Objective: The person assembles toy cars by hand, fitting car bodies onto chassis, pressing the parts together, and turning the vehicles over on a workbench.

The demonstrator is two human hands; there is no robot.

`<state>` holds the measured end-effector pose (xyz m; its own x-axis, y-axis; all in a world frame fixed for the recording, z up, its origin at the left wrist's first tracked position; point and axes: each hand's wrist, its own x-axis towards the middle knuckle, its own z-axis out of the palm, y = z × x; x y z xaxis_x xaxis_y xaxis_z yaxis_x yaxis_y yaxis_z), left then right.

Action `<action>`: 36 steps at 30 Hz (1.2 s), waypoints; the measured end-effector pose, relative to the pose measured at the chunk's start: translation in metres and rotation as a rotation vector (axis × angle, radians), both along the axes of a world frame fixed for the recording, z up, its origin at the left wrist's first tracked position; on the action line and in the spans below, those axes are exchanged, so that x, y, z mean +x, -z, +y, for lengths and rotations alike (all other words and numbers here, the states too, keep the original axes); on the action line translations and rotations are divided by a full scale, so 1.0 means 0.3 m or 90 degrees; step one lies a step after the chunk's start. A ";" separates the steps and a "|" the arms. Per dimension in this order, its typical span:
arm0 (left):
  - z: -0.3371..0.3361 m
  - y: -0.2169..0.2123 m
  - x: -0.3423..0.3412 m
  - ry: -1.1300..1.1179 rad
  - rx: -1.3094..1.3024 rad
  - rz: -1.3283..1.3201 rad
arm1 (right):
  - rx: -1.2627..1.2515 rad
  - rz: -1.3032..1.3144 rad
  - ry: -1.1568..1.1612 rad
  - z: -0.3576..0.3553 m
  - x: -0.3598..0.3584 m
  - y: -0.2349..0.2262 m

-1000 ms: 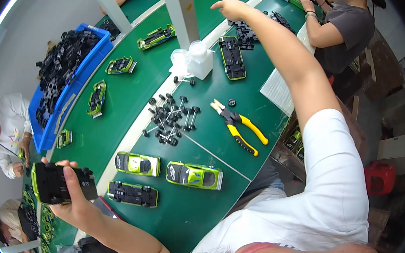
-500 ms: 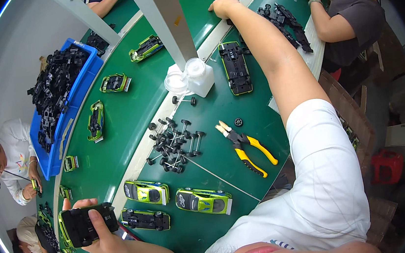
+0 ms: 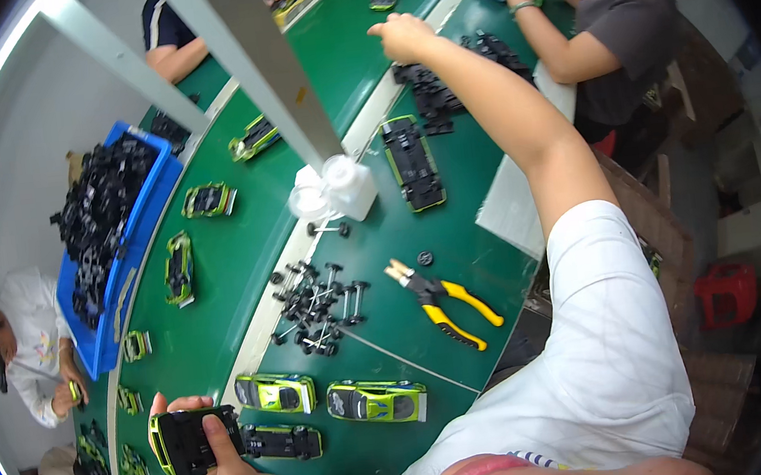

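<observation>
Far left, there's the blue bin [image 3: 124,264] heaped with black parts, sitting at the edge of the green tabletop [image 3: 237,280]. Your left hand [image 3: 213,450] is low in the picture, fingers wrapped around a toy car [image 3: 193,440] turned belly-up, black underside showing with a lime rim, held just above the tabletop's near end. Right beside it, a black chassis [image 3: 281,441] lies flat, with a lime car body [image 3: 276,392] just behind it and a second lime car [image 3: 377,399] further right. Up the middle, a scatter of black wheel axles [image 3: 318,304] sits between those cars and the white plastic containers [image 3: 334,191] by the grey post. Yellow-handled pliers [image 3: 443,300] lie just right of the axles, jaws pointing toward them. Beyond, a long chassis [image 3: 412,162] rests with its underside up. And your right hand [image 3: 401,36] is stretched well out, closed into a loose fist near a pile of black chassis parts [image 3: 430,93]; you can't tell from here whether it pinches anything. Another person's forearm [image 3: 554,34] works further right.
</observation>
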<state>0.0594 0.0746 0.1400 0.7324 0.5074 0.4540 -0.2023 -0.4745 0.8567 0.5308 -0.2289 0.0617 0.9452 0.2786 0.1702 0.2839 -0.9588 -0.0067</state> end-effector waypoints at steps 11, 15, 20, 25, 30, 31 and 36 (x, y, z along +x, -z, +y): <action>-0.028 -0.007 -0.030 0.058 -0.020 -0.042 | 0.382 0.068 -0.326 0.030 -0.789 -0.299; -0.045 0.004 -0.012 0.039 0.013 -0.047 | 0.428 0.054 -0.616 0.140 -1.101 -0.383; -0.075 -0.022 -0.037 0.036 0.015 -0.070 | 0.571 0.007 -0.700 0.373 -1.307 -0.400; -0.073 -0.038 -0.048 -0.042 0.053 -0.167 | 0.686 -0.099 -0.639 0.533 -1.429 -0.384; -0.061 -0.030 -0.085 -0.030 0.046 -0.205 | 0.773 -0.064 -0.626 0.593 -1.457 -0.358; -0.066 -0.031 -0.092 -0.023 0.044 -0.187 | 0.788 -0.046 -0.634 0.591 -1.450 -0.354; -0.070 -0.013 -0.075 -0.022 0.067 -0.183 | 0.831 0.004 -0.604 0.577 -1.444 -0.352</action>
